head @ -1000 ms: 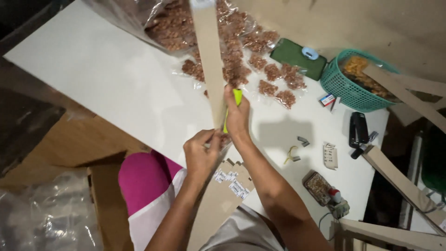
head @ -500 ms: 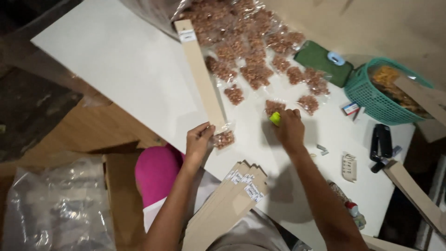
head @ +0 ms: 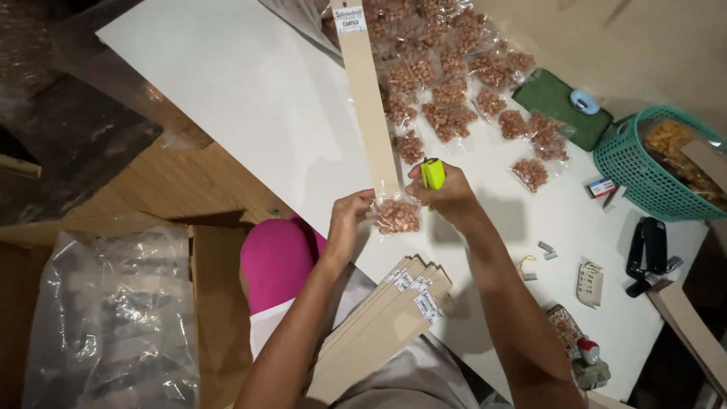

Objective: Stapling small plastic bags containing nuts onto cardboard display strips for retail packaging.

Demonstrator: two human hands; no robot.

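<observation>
Small clear packet of coated nuts (head: 397,216) sits at the near end of a long cardboard strip (head: 367,98) lying on the white table (head: 227,98).

Risk: if the packet slips sideways under the stapler, the staple could miss the strip or pierce the nuts' pouch; the left pinch looks light.

Left hand (head: 350,220) reaches in from below, fingers closed on the packet's left edge and the strip end. Right hand (head: 447,193) is wrapped shut around a lime-green stapler (head: 432,173), seemingly at the packet's top, though the mouth is hidden. More packets (head: 454,91) lie beyond; spare strips (head: 386,318) rest at the table edge.
</observation>
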